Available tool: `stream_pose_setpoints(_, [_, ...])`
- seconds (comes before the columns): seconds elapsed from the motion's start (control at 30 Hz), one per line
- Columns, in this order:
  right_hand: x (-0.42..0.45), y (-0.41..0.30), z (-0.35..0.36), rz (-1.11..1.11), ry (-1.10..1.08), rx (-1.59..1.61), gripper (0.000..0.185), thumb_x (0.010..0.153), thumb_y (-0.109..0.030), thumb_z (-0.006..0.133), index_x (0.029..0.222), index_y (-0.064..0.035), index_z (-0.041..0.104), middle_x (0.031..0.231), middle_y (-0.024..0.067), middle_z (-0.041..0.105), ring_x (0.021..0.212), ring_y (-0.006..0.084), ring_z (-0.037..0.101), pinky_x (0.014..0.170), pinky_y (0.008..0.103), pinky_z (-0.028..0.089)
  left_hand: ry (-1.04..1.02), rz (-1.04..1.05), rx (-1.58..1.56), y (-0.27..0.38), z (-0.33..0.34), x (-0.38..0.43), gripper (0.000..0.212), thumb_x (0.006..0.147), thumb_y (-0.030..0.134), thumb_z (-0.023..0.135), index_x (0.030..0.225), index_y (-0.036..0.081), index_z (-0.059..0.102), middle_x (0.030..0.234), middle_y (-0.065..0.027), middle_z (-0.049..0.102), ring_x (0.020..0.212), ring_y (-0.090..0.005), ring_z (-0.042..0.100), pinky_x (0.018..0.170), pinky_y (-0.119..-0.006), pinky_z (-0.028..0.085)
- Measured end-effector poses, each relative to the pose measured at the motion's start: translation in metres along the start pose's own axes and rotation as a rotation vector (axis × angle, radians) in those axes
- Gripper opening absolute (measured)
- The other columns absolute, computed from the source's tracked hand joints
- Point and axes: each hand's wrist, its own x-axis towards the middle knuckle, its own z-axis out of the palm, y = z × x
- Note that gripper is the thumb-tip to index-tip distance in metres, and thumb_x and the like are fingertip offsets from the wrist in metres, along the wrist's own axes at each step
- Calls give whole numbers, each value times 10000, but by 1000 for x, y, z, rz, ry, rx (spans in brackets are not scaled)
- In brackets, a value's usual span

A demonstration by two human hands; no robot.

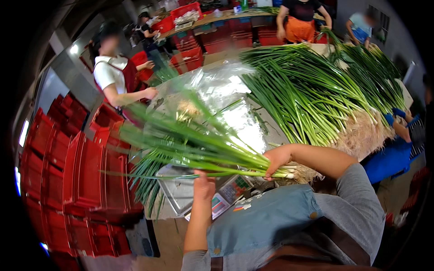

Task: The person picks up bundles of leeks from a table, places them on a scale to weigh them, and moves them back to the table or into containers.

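A bunch of green onions [217, 154] stretches across in front of me, its leaves blurred toward the left. My right hand [279, 159] is closed around the white stalks, just above the stringy roots [303, 172]. Farther along, my left hand [204, 185] holds the near side of the leaves; its fingers are partly hidden by them. Under the bunch is a digital scale with a metal pan [174, 198] and a keypad [234, 188], partly covered. More green onion leaves [149, 179] hang over the table edge at the left.
A large pile of green onions [305, 98] lies at the right, roots toward me. Clear plastic sheets [220, 81] cover the table's middle. Red crates [84, 172] are stacked at the left. Several people stand around, one across the table [113, 78]; blue-gloved hands [398, 115] are at the right.
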Motion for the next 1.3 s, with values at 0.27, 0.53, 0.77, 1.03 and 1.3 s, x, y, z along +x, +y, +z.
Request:
stream_pose_setpoints(0.27, [129, -34, -30, 141, 205, -1081, 554, 675, -181, 699, 1188, -105, 504, 964, 158, 640, 900, 310, 614, 798, 394, 484, 609, -183, -103, 40, -122, -68, 417, 929, 305, 518, 1263, 64, 452, 1286, -109, 500, 1154, -317, 484, 939, -501, 407])
stream_pose_setpoints(0.53, [163, 10, -27, -303, 632, -1416, 682, 760, -393, 678, 1287, -29, 445, 1254, 211, 462, 1174, 355, 447, 938, 432, 416, 554, -491, 666, 70, -88, -138, 401, 921, 235, 535, 1221, -30, 502, 965, -126, 671, 744, -171, 649, 654, -261, 485])
stream_pose_setpoints(0.77, [157, 7, -18, -259, 709, -1405, 699, 757, -414, 674, 1286, -20, 443, 1264, 209, 461, 1189, 341, 436, 957, 430, 388, 105, 150, 2062, 47, -21, -37, 859, 616, 271, 815, 1355, 133, 400, 1316, -209, 444, 1292, -370, 326, 1045, -526, 240])
stream_pose_setpoints(1.03, [58, 48, -19, -465, 1033, -1285, 598, 796, -365, 631, 1282, -67, 449, 1297, 179, 448, 1224, 352, 394, 1040, 484, 274, -102, -131, 2229, 39, -76, 11, 996, 503, 409, 846, 1353, 155, 394, 1213, -173, 509, 1179, -331, 446, 1014, -568, 257])
stream_pose_setpoints(1.3, [-79, 190, -62, 425, 1814, -882, 581, 685, -352, 755, 1081, 14, 538, 1051, 200, 524, 1011, 367, 491, 885, 447, 409, -216, -109, 2150, 42, -96, 35, 917, 536, 353, 837, 1330, 148, 426, 1185, -125, 542, 1109, -321, 497, 951, -533, 323])
